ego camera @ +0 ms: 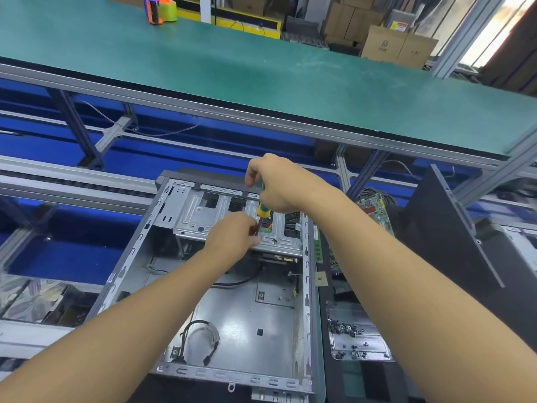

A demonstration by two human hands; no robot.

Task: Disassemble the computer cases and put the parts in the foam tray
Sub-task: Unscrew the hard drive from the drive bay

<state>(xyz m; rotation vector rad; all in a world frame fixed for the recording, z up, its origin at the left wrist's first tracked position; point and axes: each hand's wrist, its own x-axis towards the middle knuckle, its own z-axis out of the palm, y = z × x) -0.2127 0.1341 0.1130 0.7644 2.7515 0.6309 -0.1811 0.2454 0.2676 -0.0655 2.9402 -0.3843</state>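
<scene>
An open grey computer case (162,257) lies flat in front of me, its motherboard bay bare apart from loose black cables (200,341). A silver drive cage (203,216) sits at the case's far end. My right hand (276,181) grips a screwdriver with a yellow-green handle (263,209), held upright over the cage. My left hand (235,234) rests on the cage beside the screwdriver's tip and pinches around the shaft near its lower end. The tip itself is hidden by my fingers.
A clear tray with small black screws (348,330) lies right of the case. Circuit boards (374,210) and a RAM stick (317,245) lie beyond it, beside a leaning black side panel (436,228). A green shelf (232,68) with a tape dispenser (159,8) runs overhead.
</scene>
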